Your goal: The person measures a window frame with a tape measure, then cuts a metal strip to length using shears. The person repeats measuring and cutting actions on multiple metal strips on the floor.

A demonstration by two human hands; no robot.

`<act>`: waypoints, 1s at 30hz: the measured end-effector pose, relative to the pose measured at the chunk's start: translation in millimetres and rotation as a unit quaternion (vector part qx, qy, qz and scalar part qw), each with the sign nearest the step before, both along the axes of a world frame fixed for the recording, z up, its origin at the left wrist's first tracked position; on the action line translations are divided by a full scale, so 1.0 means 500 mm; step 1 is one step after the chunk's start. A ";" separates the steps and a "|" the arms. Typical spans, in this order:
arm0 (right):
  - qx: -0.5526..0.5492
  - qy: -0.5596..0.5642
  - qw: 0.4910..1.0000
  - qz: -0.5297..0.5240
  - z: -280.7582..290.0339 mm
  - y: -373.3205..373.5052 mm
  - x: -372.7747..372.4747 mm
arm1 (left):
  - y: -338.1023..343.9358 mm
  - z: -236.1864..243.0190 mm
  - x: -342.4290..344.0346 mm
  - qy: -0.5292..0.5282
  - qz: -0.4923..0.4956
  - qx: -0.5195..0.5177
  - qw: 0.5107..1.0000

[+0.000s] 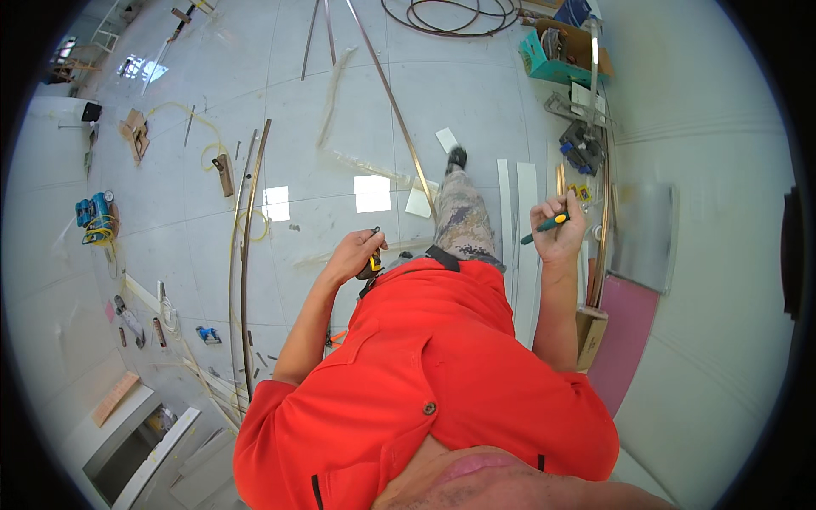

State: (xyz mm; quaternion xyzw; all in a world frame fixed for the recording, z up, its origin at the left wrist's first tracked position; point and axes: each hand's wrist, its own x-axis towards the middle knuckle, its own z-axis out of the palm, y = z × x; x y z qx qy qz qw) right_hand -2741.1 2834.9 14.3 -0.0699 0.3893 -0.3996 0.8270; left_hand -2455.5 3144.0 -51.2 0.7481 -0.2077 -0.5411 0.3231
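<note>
My left hand (354,257) is at my waist, its fingers closed round a yellow and black tape measure (372,267). A small dark tip sticks up past the fingers; I cannot tell what it is. Raised at the right, my right hand (561,231) has its fingers curled around a slim dark green and yellow pen-like tool (546,227). That tool lies slanted across the hand, its narrow end pointing left. Beyond it, long white strips (526,204) lie on the floor beside my camouflage trouser leg (467,212).
Long bronze-coloured bars (249,208) lie on the tiled floor (297,110). At the far right, a teal box (548,68) with tools stands by the wall. A blue air compressor (96,212) and a blue tool (208,336) are at the left. A coiled dark hose (450,32) lies far ahead.
</note>
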 end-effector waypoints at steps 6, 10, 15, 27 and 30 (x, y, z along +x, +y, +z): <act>0.066 0.085 0.994 0.031 -0.140 -0.327 0.246 | -0.263 -0.083 0.236 0.014 0.040 0.057 0.998; 0.091 0.120 0.978 0.143 -0.239 -0.616 0.458 | -0.479 -0.127 0.398 0.039 0.050 0.094 0.993; -0.014 0.121 0.945 0.303 -0.137 -0.909 0.759 | -0.736 -0.047 0.597 -0.045 -0.012 0.100 0.994; -0.206 0.230 0.807 0.504 -0.132 -1.344 1.404 | -1.145 -0.146 1.105 -0.056 0.044 0.113 0.991; -0.275 0.271 0.764 0.518 -0.177 -1.474 1.571 | -1.308 -0.217 1.272 -0.054 0.024 0.094 0.994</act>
